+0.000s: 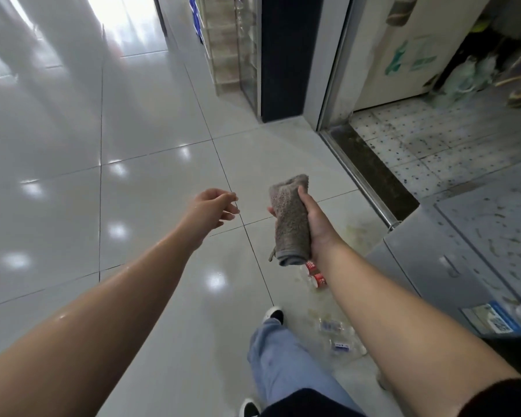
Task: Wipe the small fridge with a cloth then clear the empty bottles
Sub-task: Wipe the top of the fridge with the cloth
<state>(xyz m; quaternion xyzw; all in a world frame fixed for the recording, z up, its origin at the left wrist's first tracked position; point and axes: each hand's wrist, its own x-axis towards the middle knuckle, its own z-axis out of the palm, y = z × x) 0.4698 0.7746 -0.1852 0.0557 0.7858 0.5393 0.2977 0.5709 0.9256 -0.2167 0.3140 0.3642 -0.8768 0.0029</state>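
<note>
A person's right hand [315,224] grips a rolled grey-brown cloth [291,219], fingers and thumb curled round its middle, the roll held upright above a glossy tiled floor [151,139]. The left hand [212,210] reaches forward beside it, apart from the cloth, fingers loosely curled and holding nothing. Below the cloth, clear empty bottles [333,326] lie scattered on the floor beside the person's leg, two of them with red labels [316,273], others with blue-and-white labels. To the right stands the small fridge [451,260], its grey top speckled with dirt marks and a blue sticker near its front edge. Beyond it, a doorway opens onto a stained, dotted tile floor [427,152].
</note>
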